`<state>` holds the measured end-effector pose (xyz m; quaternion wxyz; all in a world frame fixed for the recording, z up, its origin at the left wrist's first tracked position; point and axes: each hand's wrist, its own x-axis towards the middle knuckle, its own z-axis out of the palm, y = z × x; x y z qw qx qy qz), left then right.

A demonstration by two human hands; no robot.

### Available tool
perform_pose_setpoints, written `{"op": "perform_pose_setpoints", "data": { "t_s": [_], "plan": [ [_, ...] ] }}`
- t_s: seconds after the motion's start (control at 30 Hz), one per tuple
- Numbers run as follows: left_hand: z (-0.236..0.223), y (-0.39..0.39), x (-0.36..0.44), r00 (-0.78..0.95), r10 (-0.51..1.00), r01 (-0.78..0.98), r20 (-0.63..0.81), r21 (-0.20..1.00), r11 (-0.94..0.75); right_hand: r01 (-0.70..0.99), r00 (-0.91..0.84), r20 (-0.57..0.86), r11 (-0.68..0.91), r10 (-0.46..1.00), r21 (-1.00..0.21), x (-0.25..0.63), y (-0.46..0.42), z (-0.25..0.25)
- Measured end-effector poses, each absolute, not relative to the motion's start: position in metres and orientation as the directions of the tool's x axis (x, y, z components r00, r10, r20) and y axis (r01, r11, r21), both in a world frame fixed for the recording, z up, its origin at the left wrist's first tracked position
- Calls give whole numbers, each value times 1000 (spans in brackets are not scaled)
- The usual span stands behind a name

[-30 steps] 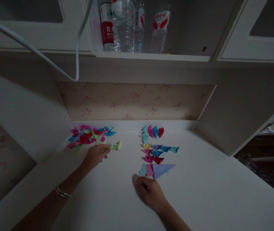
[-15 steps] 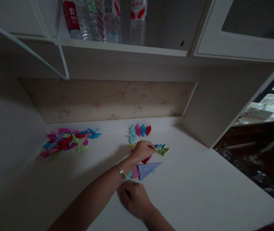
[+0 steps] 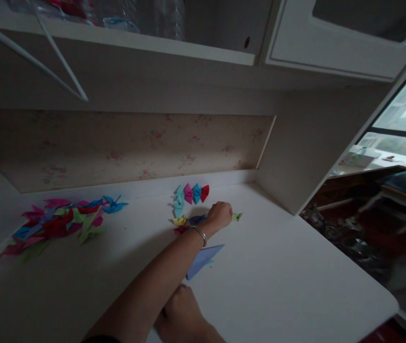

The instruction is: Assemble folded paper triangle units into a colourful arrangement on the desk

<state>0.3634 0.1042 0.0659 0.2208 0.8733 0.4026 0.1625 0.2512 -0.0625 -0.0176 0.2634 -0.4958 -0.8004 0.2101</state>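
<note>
My left hand (image 3: pixel 219 215), with a bangle at the wrist, reaches across to the right end of a row of small folded paper pieces (image 3: pixel 188 220). Its fingers are curled on a yellow-green folded piece (image 3: pixel 237 216) that sticks out past the knuckles. My right hand (image 3: pixel 180 307) rests low on the white desk (image 3: pixel 288 286), partly under my left forearm; its fingers are hidden. A purple paper triangle (image 3: pixel 203 259) lies between the two hands. Another row of teal, pink, blue and red folded pieces (image 3: pixel 191 194) lies farther back.
A loose heap of several coloured folded pieces (image 3: pixel 58 223) lies at the far left of the desk. A floral back panel (image 3: pixel 124 147) and a side wall (image 3: pixel 306 157) bound the desk. A shelf with bottles (image 3: pixel 117 19) hangs overhead. A cluttered room (image 3: pixel 374 224) opens on the right.
My left hand carried the yellow-green piece from beside the left heap across to the right end of the arranged row. The view swung rightward, and my right hand drew back under the forearm.
</note>
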Motion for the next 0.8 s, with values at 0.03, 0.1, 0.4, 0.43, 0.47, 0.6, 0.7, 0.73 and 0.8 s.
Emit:
{"op": "perform_pose_setpoints", "data": {
  "t_s": [0.03,0.1,0.4,0.43,0.47,0.6,0.7,0.73,0.8],
  "plan": [
    [64,105,366,634,765,627,110,506,-592,688,-372,213,422,904,-590,251,-62,-18],
    [62,104,369,647,753,622,119,489,-611,701,-371,217,425,903,-572,250,-62,-19],
    [61,100,375,594,792,681,141,435,-589,772,-347,162,379,924,-511,245,-61,-26],
    [60,101,375,587,798,692,133,429,-581,780,-345,156,375,926,-501,245,-60,-27],
    [60,101,375,583,803,702,122,422,-574,788,-343,150,371,927,-492,244,-60,-28],
    [57,100,375,577,810,722,101,401,-564,798,-342,137,364,930,-481,244,-61,-30],
    [55,100,375,573,813,727,106,393,-563,796,-333,159,367,929,-482,245,-61,-31],
    [54,100,375,571,814,728,107,392,-562,793,-330,171,371,928,-484,245,-62,-32],
    [53,100,374,571,814,727,108,395,-563,782,-332,192,383,923,-491,245,-62,-32]
  ]
}}
